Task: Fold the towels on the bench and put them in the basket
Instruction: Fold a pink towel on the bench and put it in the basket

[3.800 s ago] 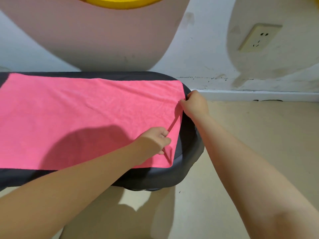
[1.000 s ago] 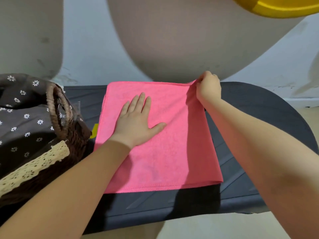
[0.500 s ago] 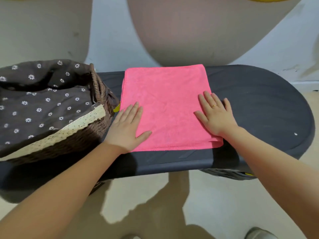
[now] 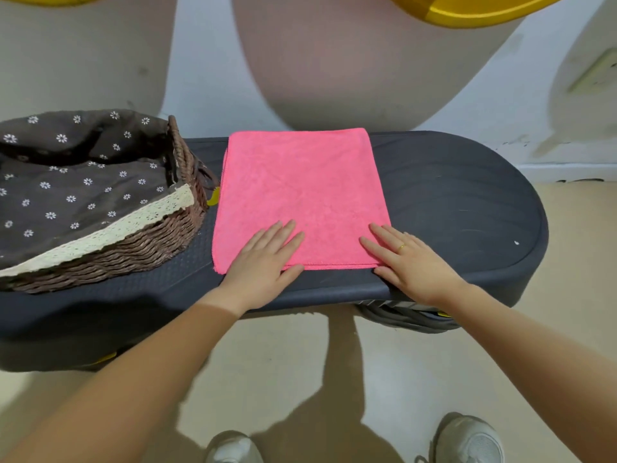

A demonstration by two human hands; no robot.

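Pink terry cloth, a folded rectangular towel [image 4: 302, 195], is spread flat on the dark grey oval padded bench [image 4: 460, 208], roughly at the middle of its top. The towel's near edge is pressed down by both hands, palms flat and fingers extended, nothing being gripped by either. The left hand [image 4: 263, 265] is laid over the towel's near left corner, its wrist reaching past the bench's front edge. The right hand [image 4: 410, 262] is set on the near right corner, partly on the cloth and partly on the bare bench; a thin gold ring [image 4: 402, 247] is worn on one finger. Just left of the towel, on the same bench, a brown woven wicker basket [image 4: 140, 248] is placed, lined with dark brown fabric printed with small white daisies and trimmed with cream lace; its interior appears to hold only the liner. Two pale grey shoes [image 4: 469, 441] are seen on the beige floor below.
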